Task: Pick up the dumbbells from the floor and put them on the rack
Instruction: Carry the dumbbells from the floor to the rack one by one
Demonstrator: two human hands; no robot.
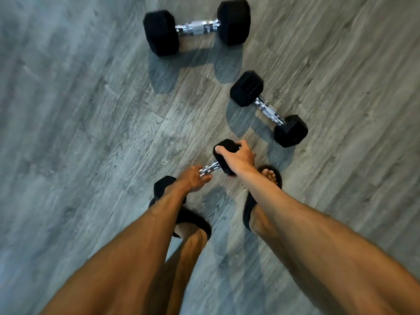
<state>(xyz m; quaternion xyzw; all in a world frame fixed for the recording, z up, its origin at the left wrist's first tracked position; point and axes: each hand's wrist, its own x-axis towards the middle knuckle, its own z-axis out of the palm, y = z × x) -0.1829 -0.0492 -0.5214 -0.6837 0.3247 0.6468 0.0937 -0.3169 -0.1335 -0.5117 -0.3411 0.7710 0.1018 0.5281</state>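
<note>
Three dumbbells with matte black hexagonal heads (234, 21) and bright chrome ridged handles (196, 27) over a floor (91, 98) of grey wood-grain planks streaked paler; black slippers (193, 220) on bare feet.

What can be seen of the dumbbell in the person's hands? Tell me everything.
The held dumbbell is small, with black hexagonal heads that look rubber-coated and a ridged chrome handle. It lies slanted, one head up and to the right, the other down by the left wrist. The left hand wraps the handle; the right hand grips the upper head from above. It sits near the sandalled feet; whether it touches the floor is unclear.
</note>
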